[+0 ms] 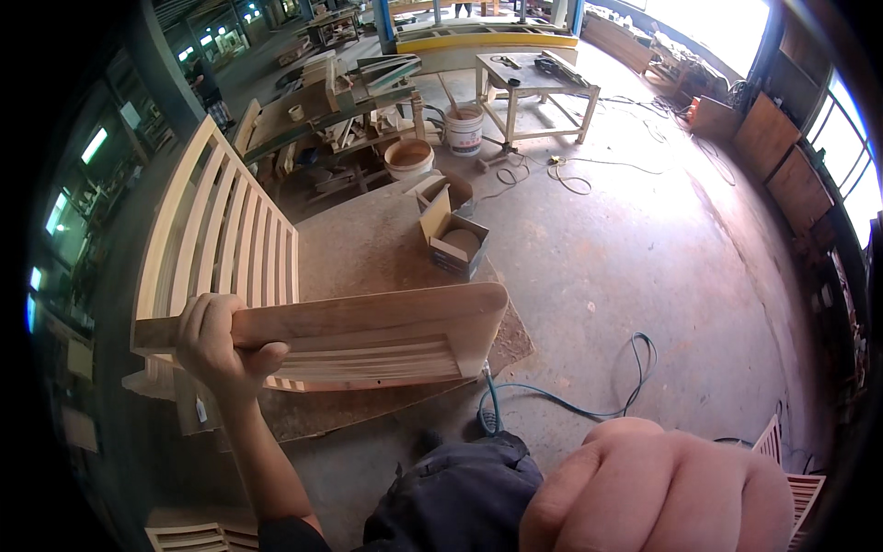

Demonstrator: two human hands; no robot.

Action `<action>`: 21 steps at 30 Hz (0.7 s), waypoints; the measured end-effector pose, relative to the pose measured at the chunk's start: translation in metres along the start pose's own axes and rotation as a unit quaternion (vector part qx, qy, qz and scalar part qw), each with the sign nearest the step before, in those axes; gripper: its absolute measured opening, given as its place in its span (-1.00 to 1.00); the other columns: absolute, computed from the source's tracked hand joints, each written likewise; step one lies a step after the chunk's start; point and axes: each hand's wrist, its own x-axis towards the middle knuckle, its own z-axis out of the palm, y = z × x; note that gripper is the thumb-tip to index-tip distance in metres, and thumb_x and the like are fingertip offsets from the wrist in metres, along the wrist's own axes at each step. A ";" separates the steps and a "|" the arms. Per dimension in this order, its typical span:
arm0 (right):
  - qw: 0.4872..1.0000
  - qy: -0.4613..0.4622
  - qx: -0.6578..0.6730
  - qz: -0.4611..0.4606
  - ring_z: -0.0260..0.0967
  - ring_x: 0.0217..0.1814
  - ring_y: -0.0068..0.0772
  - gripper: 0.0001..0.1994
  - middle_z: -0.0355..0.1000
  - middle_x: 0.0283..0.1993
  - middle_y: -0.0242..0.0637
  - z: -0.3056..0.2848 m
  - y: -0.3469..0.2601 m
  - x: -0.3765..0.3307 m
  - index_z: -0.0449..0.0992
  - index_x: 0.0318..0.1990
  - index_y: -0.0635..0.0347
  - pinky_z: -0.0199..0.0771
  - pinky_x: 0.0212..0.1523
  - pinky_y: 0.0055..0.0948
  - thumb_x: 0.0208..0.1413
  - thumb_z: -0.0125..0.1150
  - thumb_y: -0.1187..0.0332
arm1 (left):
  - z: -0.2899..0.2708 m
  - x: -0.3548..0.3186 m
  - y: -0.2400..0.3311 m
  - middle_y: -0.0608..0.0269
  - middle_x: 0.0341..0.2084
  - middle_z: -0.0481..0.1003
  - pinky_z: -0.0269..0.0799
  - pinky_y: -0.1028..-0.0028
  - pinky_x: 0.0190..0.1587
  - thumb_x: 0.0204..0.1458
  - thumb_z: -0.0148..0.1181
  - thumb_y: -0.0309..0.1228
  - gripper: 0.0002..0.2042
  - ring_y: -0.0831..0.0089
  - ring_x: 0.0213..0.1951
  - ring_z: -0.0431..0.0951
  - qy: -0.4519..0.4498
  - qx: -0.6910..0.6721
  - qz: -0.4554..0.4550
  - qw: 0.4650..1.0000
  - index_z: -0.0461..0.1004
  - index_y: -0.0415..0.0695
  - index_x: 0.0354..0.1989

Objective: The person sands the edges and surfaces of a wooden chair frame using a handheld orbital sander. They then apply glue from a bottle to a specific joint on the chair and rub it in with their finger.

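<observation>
Slatted wooden frame (368, 317) stands on the brown board (359, 230); left hand (221, 345) has its fingers clamped on the frame's top rail, left end. Right hand (658, 492) is to the frame's lower right: knuckles side by side, tips hidden, can't tell if closed or holding anything. Probably best: firm left grip, frame steady, hose (552, 396) clear of its right corner. Open box (451, 262) just beyond frame and white bucket (464, 133) farther back carry print, too small to read.
</observation>
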 end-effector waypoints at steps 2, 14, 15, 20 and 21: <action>1.000 0.002 0.005 0.000 0.38 -0.32 -0.36 -0.73 0.51 -0.32 -0.26 -0.001 0.001 -0.001 0.62 -0.27 0.15 0.38 -0.37 -0.37 0.28 0.29 0.11 | -0.001 -0.001 0.000 0.20 -0.61 0.32 0.28 0.26 -0.46 0.09 -0.32 0.67 -0.08 0.24 -0.54 0.43 -0.002 0.002 0.000 1.000 0.35 -0.12 -0.53; 1.000 0.009 0.007 0.001 0.37 -0.35 -0.38 -0.75 0.49 -0.34 -0.27 -0.001 0.002 0.000 0.60 -0.29 0.13 0.36 -0.39 -0.38 0.27 0.30 0.14 | -0.001 -0.003 -0.003 0.20 -0.62 0.32 0.29 0.26 -0.46 0.10 -0.31 0.66 -0.08 0.23 -0.55 0.42 -0.003 0.005 0.001 1.000 0.35 -0.12 -0.53; 1.000 0.009 0.011 0.001 0.37 -0.35 -0.38 -0.75 0.49 -0.34 -0.27 -0.002 0.003 0.000 0.60 -0.29 0.13 0.35 -0.39 -0.38 0.27 0.30 0.14 | -0.002 -0.004 -0.003 0.20 -0.62 0.32 0.28 0.26 -0.46 0.10 -0.31 0.66 -0.08 0.24 -0.55 0.42 -0.007 0.008 0.001 1.000 0.35 -0.12 -0.53; 1.000 0.009 0.008 -0.001 0.36 -0.36 -0.39 -0.76 0.48 -0.34 -0.28 -0.001 0.000 0.000 0.59 -0.30 0.13 0.34 -0.39 -0.38 0.26 0.30 0.15 | -0.001 -0.001 -0.001 0.21 -0.62 0.32 0.28 0.28 -0.47 0.10 -0.31 0.67 -0.08 0.26 -0.54 0.43 -0.001 0.005 0.006 1.000 0.36 -0.11 -0.53; 1.000 0.008 0.009 -0.001 0.36 -0.36 -0.39 -0.77 0.48 -0.35 -0.28 -0.001 0.001 -0.001 0.59 -0.30 0.12 0.34 -0.39 -0.38 0.26 0.30 0.16 | 0.000 -0.001 -0.001 0.21 -0.62 0.32 0.28 0.28 -0.47 0.10 -0.31 0.67 -0.08 0.26 -0.54 0.43 0.000 0.005 0.006 1.000 0.36 -0.11 -0.53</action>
